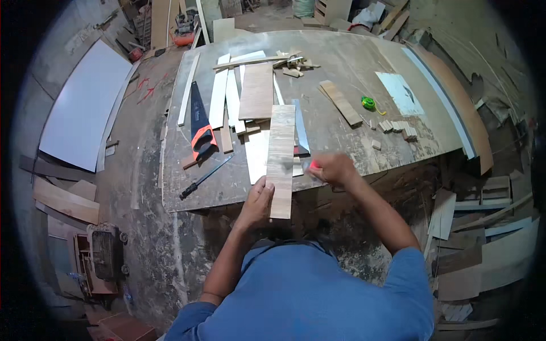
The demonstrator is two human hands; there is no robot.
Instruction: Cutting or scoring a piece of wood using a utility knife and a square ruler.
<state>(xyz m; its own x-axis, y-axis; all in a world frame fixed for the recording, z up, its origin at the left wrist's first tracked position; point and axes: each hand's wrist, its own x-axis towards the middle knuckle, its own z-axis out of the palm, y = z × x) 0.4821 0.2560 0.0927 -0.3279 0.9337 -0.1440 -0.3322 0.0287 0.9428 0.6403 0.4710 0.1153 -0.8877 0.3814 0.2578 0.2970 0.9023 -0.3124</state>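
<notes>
My left hand (257, 204) grips a long, narrow wood-grain board (281, 153) by its left edge near the close end. The board reaches away from me over the table's near edge. To its right, my right hand (336, 169) is closed around a small red object (314, 165), mostly hidden by the fingers and slightly blurred; I cannot make out its kind. A try square (301, 126) with a metal blade lies just beyond, partly behind the board. Under and left of the board are a white panel (256, 150) and a wider wood-grain board (256, 91).
On the worktable (330, 57), a handsaw (201, 119) with an orange-black handle and a thin dark-handled tool (206, 176) lie left. White strips (218, 94) lie behind. Rightward are a wood strip (341, 103), green tape measure (368, 103) and several small blocks (398, 128).
</notes>
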